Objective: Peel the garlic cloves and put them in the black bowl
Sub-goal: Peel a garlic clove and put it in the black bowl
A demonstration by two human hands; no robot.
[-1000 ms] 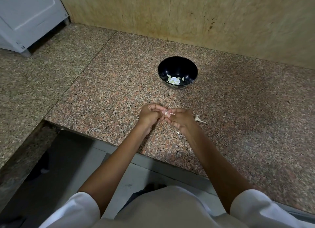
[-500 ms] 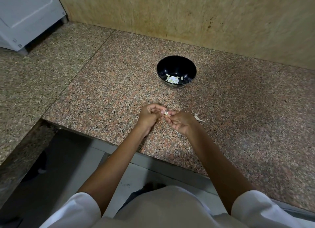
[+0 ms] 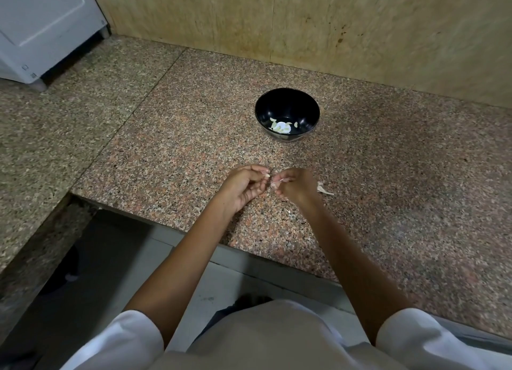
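1. Head view: the black bowl point(image 3: 288, 103) stands upright on the speckled stone tabletop point(image 3: 171, 148), near the back wall point(image 3: 304, 23). A few pale peeled cloves point(image 3: 281, 127) lie at its bottom; how many there are is hard to tell.
2. Nearer the front edge, well apart from the bowl, the two hands meet just above the tabletop.
3. The right hand point(image 3: 297, 187) has its fingers curled tight, pinching a small garlic clove point(image 3: 273, 185). Most of the clove is hidden by the fingertips, and a thin pale strip shows beside it.
4. The left hand point(image 3: 243, 188) has its fingers curled inward, tips just beside the clove. I cannot tell whether they grip it or a bit of skin.
5. A scrap of skin point(image 3: 322, 189) lies on the tabletop just right of the right hand, partly hidden by it.
6. A white cabinet point(image 3: 41, 29) is cut off at the top left corner.
7. White sleeves point(image 3: 130, 339) are cut off by the bottom edge.
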